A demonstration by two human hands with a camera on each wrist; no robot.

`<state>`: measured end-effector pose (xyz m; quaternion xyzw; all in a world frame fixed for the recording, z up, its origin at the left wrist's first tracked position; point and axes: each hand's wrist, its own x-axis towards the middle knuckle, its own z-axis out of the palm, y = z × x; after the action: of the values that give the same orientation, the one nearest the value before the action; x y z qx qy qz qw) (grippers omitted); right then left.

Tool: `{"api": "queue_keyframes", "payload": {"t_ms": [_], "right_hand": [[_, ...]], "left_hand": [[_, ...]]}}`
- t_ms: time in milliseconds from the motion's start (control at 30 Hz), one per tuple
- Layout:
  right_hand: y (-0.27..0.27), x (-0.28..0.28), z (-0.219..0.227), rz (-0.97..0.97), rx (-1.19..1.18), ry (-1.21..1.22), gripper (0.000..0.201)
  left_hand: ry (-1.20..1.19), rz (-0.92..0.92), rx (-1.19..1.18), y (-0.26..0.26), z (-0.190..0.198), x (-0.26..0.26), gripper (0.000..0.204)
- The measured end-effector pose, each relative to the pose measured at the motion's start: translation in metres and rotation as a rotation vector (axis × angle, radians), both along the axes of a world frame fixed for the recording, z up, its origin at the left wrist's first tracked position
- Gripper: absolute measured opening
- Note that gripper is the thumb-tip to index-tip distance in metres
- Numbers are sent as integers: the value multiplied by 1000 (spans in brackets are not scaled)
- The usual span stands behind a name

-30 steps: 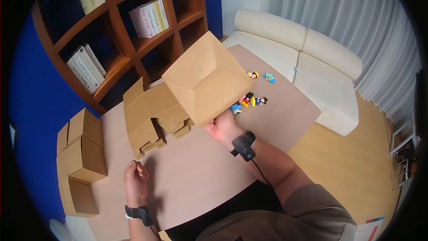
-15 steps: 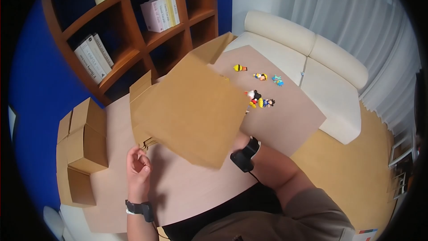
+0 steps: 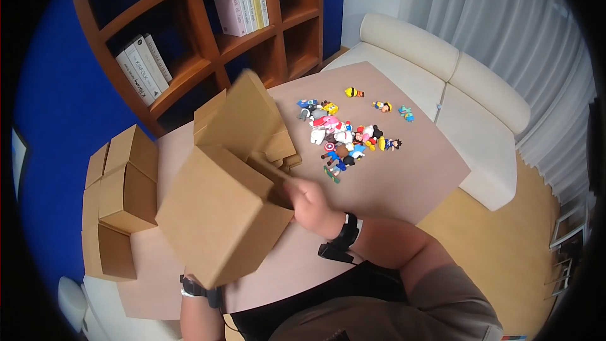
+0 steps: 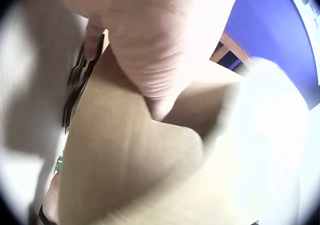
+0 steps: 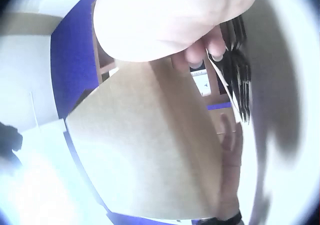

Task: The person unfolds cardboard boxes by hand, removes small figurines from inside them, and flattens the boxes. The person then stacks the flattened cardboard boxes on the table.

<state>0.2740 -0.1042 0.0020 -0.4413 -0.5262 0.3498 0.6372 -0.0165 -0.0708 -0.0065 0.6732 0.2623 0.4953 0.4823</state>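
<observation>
A brown cardboard box (image 3: 205, 211) is held tilted over the table, its flaps spread at the open end. My right hand (image 3: 315, 205) grips the rim on the right side; the right wrist view shows its curled fingertips (image 5: 215, 47) at the box's edge. Most of my left hand is hidden behind the box in the head view. In the right wrist view, that left hand (image 5: 231, 160) lies along the far side, its fingers loosely bent. The left wrist view has the left hand (image 4: 150, 40) close against the cardboard, over a folded panel.
Several toy figures (image 3: 344, 136) lie scattered toward the table's far right side. Folded cardboard boxes (image 3: 129, 186) stand at the left edge. Flattened cardboard (image 3: 291, 159) lies partly hidden behind the held box. A wooden bookshelf (image 3: 218, 63) and a cream sofa (image 3: 480, 126) stand beyond the table (image 3: 416, 183).
My right hand has brought the box down and left while turning it, so its open end now faces away. My left hand has gone behind the box. The toy figures have come into full view.
</observation>
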Motion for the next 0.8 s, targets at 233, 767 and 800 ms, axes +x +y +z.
{"api": "queue_keyframes", "payload": {"t_ms": [233, 767, 800], "right_hand": [[10, 12, 7, -50, -46, 489, 37], [35, 30, -24, 117, -227, 487, 36], [35, 35, -16, 8, 73, 215, 35]], "left_hand": [[26, 14, 17, 3, 0, 2, 58], [46, 190, 210, 33, -15, 25, 59], [92, 204, 265, 35, -15, 23, 59]]}}
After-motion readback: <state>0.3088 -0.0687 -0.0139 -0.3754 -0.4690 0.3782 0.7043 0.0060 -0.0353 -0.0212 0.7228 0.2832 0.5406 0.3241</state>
